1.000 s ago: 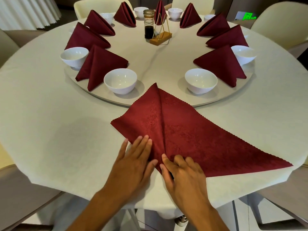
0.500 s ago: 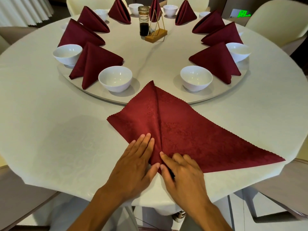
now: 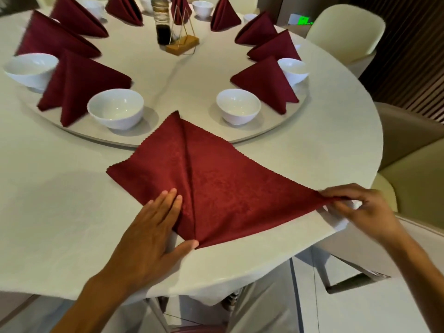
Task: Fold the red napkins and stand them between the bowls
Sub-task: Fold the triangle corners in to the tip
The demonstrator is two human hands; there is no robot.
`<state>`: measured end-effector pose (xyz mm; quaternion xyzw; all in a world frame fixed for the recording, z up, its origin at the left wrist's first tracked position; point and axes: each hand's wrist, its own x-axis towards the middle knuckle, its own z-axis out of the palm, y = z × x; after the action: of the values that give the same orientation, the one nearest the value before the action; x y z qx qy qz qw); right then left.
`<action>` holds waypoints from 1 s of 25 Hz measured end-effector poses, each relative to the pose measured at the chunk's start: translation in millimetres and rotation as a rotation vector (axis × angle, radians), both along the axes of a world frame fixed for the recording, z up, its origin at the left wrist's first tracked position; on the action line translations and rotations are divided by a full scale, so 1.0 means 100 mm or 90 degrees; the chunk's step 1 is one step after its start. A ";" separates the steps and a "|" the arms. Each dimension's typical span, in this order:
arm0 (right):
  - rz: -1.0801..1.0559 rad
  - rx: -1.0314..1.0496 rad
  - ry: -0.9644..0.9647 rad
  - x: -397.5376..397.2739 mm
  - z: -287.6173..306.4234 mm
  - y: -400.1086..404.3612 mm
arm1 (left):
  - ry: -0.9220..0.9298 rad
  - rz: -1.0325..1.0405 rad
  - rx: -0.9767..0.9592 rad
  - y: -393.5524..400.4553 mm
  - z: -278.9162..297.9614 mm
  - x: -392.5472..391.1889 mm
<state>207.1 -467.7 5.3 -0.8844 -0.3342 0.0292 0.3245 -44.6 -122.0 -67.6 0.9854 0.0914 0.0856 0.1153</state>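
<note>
A red napkin [image 3: 216,186] lies flat on the white tablecloth in front of me, its left side folded in to a centre crease and its right corner stretched out to the table edge. My left hand [image 3: 153,234] presses flat on the folded left flap near the bottom point. My right hand [image 3: 360,207] pinches the napkin's far right corner at the table edge. On the round turntable [image 3: 168,87] behind it, white bowls [image 3: 116,108] [image 3: 237,105] stand with a gap between them. Several folded red napkins [image 3: 77,85] [image 3: 266,82] stand between the other bowls.
A dark sauce jar [image 3: 163,27] and a wooden stand with gold wire [image 3: 182,42] sit at the turntable's centre. Cream chairs [image 3: 346,32] [image 3: 413,164] stand around the right side of the table. The table edge runs close under my hands.
My right hand has left the bottom point and moved out right to pinch the napkin's far corner. My left hand stays pressed on the folded flap. The view has shifted rightward.
</note>
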 end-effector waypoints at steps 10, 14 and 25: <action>0.080 -0.006 0.039 0.61 0.77 2.13 | 0.019 -0.005 -0.043 0.03 0.04 0.01; 0.155 -0.097 -0.018 0.52 0.70 3.10 | 0.016 0.022 -0.098 0.04 0.07 0.00; 0.115 -0.185 0.000 0.37 0.24 3.56 | 0.008 0.016 -0.095 -0.02 0.09 0.04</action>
<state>244.5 -111.6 29.7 -0.8883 -0.4048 0.1064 0.1894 -40.8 -123.7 -58.8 0.9733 0.1103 0.0737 0.1871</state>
